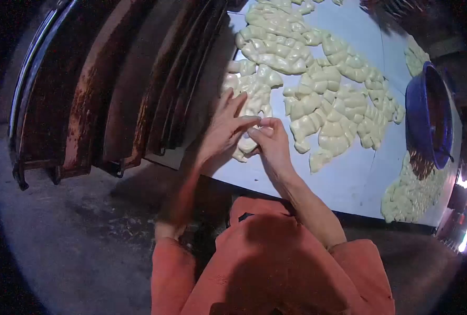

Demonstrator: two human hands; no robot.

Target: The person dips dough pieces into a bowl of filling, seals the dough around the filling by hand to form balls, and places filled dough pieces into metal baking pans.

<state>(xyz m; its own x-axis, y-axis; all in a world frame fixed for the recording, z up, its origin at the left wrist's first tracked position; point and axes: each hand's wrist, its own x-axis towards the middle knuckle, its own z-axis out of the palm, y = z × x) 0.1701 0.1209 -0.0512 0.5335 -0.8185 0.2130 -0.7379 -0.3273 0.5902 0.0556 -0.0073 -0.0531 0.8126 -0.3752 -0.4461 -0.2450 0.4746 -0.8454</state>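
A cluster of pale, glossy dough pieces (252, 92) lies at the left end of the white tabletop, under and beside both hands. My left hand (223, 128) rests over this dough with its fingers spread. Its thumb stretches across to the fingertips of my right hand (274, 144). That hand is closed in a pinch on a piece of dough (248, 140), partly hidden by the fingers. To the right spreads a larger patch of similar pieces (344, 107), pressed against each other. More dough (275, 47) lies farther back.
Dark, rusty metal troughs or trays (112, 84) stand side by side at the left. A blue basin (429, 115) leans at the table's right, with a flat greenish-pale mass (409, 197) in front of it. The white table's (344, 186) front edge runs close before my body.
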